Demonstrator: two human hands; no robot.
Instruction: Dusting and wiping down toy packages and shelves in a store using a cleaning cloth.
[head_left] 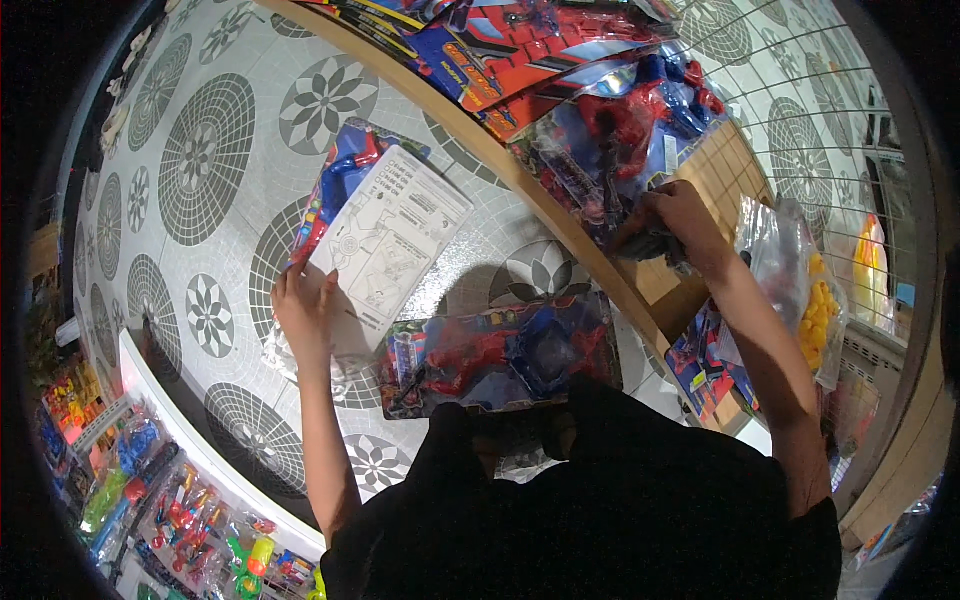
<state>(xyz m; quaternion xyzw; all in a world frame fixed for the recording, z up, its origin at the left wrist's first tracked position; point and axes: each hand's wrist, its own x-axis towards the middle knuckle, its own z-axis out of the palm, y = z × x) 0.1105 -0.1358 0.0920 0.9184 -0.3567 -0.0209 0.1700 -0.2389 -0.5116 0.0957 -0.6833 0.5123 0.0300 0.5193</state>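
At the left, my left hand [305, 308] grips the lower edge of a carded toy pack [405, 235], its white printed back facing up. Beneath that lies another toy pack with a red and blue card [352, 160]. My right hand [685, 222] is closed on a dark grey, crumpled, cloth-like thing [655, 245]; its exact kind is unclear. That hand is over the wooden-edged shelf, at the lower edge of a blister pack [620, 135] with red and blue toy parts. A further blister pack [500, 355] lies flat in front of my legs.
A long wooden edge [540, 195] runs diagonally between my hands. Several red carded packs [550, 50] overlap at its far end. A clear bag with yellow pieces [820, 310] is by my right forearm, beside a wire grid [800, 90]. Bagged toys [190, 510] fill the lower left.
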